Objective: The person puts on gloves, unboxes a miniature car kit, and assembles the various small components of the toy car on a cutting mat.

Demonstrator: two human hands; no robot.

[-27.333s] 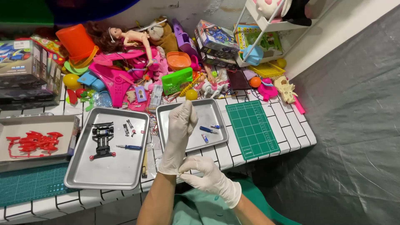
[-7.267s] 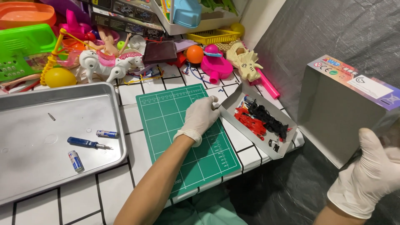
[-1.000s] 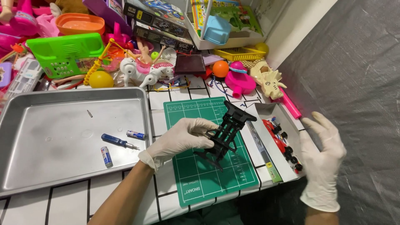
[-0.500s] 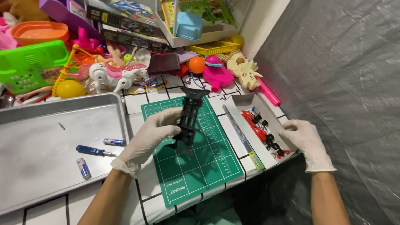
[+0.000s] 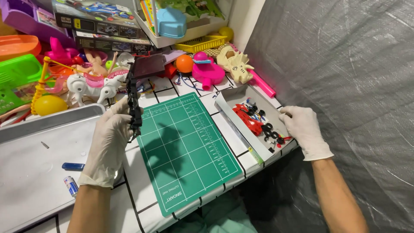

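The left hand (image 5: 110,142) grips a black plastic frame (image 5: 133,101) upright, while the right hand (image 5: 305,129) rests half-open against the parts box (image 5: 241,129) beside it.

Bright, even overhead light, sharp focus around the green mat (image 5: 187,151), a soft dark shadow across the mat's middle, sheen on the grey sheet right of the mat, slight wide-angle bending at the edges

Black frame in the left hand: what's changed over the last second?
The left hand has lifted the black plastic frame off the green cutting mat and leftward, now edge-on above its corner. The right hand dropped onto the white parts box rim. Mat, box and metal tray stayed put.
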